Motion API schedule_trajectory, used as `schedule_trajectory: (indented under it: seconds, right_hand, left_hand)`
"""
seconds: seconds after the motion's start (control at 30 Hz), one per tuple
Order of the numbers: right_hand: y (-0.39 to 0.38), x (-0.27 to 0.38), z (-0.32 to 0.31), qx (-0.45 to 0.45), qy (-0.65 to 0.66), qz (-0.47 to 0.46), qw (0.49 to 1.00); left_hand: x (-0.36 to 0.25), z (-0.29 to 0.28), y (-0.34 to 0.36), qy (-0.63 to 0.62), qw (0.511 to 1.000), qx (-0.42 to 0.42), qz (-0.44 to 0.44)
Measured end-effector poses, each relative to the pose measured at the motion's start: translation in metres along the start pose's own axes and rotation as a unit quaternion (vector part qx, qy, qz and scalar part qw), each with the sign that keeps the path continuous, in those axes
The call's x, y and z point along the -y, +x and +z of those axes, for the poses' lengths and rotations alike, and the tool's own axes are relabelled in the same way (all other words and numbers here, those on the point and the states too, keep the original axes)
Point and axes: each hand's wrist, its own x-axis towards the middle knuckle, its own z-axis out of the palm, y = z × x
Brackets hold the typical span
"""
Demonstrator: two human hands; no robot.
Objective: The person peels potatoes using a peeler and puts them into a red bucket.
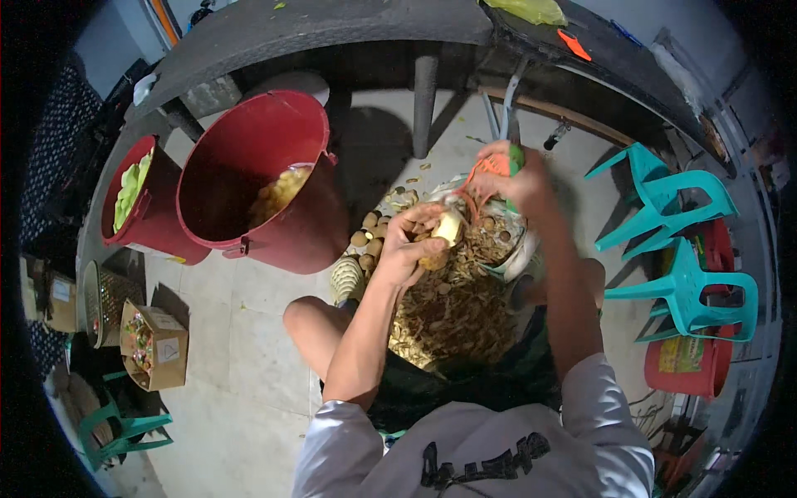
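My left hand (404, 251) is wrapped round a partly peeled potato (449, 227), its pale yellow flesh showing on the upper side. Just right of it and a little farther off, my right hand (525, 184) grips a peeler (491, 166) with orange and green parts; its blade is hard to make out. Below both hands lies a heap of brown potato peelings (452, 315) between my legs. A whitish open sack (525, 253) stands beside the heap, with peelings in and around it. Several unpeeled potatoes (371, 241) rest on the floor left of my left hand.
A large red bucket (307, 236) holding peeled potatoes (286, 192) stands at the left, beside a smaller red bucket (170, 212) with green produce. A cardboard box (166, 365) sits nearer. Teal plastic chairs (685, 286) stand at the right. A dark table (357, 23) spans the far side.
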Motion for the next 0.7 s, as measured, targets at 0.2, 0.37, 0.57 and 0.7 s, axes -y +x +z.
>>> schedule_trajectory:
  seconds: [0.2,0.37,0.57,0.7]
  right_hand:
    - [-0.009,0.016,0.000,-0.003,0.005,0.034,0.999]
    - [0.002,-0.026,-0.005,-0.014,0.190,0.192,0.963]
    - [-0.009,0.000,0.009,-0.021,-0.036,0.015,0.999]
    - [-0.006,-0.043,0.003,-0.038,0.120,0.112,0.986]
  left_hand:
    - [-0.006,0.005,-0.002,-0.014,1.000,-0.022,0.002]
    - [-0.009,0.013,0.000,-0.107,0.994,0.004,-0.038]
    - [-0.004,0.011,-0.003,-0.019,0.999,-0.039,0.005]
    - [-0.008,0.014,-0.003,-0.110,0.993,-0.016,-0.028]
